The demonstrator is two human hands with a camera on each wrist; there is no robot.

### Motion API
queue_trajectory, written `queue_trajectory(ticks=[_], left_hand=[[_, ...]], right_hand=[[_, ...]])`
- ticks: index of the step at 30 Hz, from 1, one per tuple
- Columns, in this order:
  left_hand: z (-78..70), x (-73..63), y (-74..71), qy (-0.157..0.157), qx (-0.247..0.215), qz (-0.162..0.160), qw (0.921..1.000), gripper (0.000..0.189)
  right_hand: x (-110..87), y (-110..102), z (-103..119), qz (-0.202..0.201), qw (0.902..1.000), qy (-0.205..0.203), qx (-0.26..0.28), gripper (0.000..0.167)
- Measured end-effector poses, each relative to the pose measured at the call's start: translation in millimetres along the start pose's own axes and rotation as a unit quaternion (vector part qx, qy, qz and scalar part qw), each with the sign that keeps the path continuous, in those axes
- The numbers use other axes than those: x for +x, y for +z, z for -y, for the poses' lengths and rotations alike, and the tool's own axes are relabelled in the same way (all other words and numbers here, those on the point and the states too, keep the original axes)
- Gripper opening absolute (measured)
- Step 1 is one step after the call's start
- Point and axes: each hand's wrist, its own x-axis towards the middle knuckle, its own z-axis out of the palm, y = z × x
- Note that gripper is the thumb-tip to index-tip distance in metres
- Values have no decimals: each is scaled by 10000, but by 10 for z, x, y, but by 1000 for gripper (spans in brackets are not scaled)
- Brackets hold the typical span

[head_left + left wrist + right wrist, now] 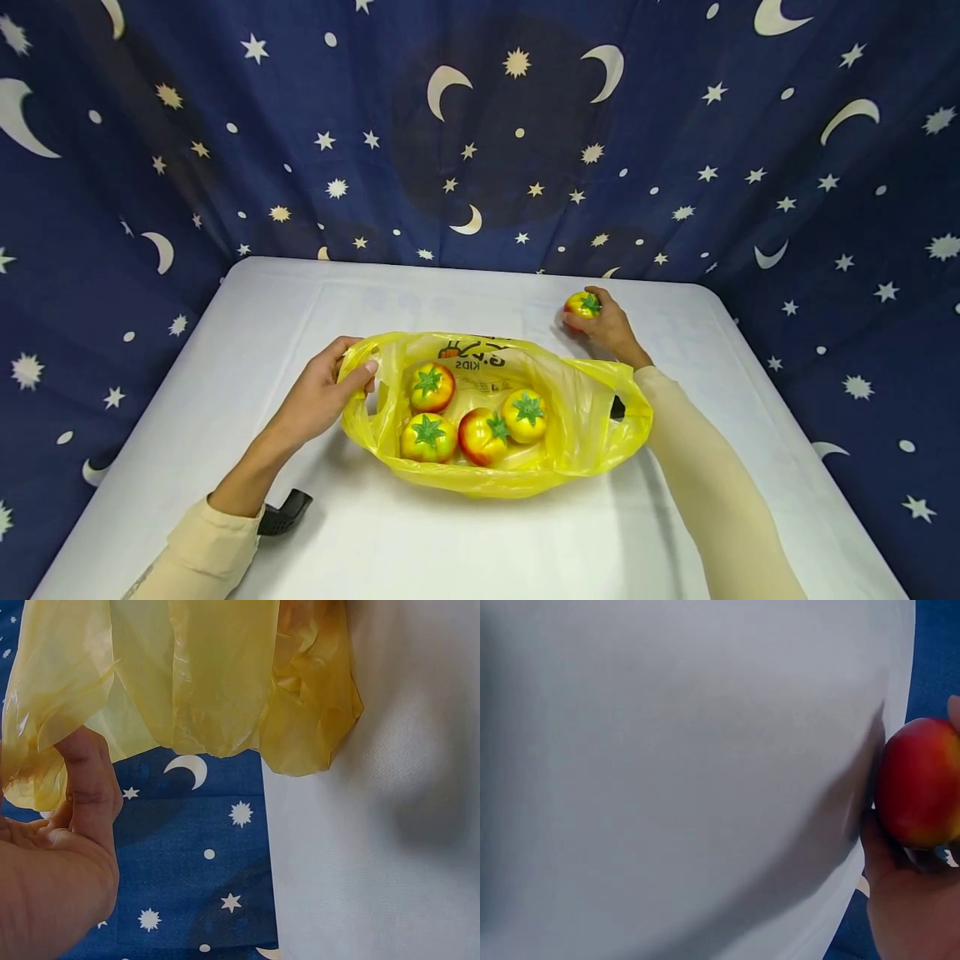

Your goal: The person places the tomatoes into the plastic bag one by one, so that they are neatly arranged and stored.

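A yellow plastic bag [480,482] stands wide at the mouth in the middle of the head view, with several red-and-yellow toy tomatoes inside, among them one tomato [427,438] with a green star-shaped top. My left hand [322,392] pinches the bag's left handle between thumb and fingers; the left wrist view shows curled fingers at the yellow plastic [217,675]. Beyond the bag's right side, near the far table edge, my right hand [609,327] grips another tomato [582,305]. Its red underside [919,784] shows in the right wrist view.
A white cloth covers the table [375,292]. Behind and beside it hangs a dark blue curtain [525,108] with moons and stars. The bag's right handle [633,408] hangs loose close to my right forearm. A black wrist device [285,512] sits at my left wrist.
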Motion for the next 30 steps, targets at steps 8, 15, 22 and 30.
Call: queue_trajectory(ticks=[8,15,22,30], left_hand=[[0,-7,17,-64,24,2,10000,35],[-20,5,18,-37,54,18,10000,35],[-23,25,11,-29,36,7,10000,35],[-33,54,25,-20,76,24,10000,36]], right_hand=[[-73,-83,33,-82,9997,-53,-244,80],[-179,-260,269,-99,9982,-463,-356,72],[-388,-498,802,138,9960,-838,-274,69],[-714,-741,1489,290,9813,-1838,-490,60]])
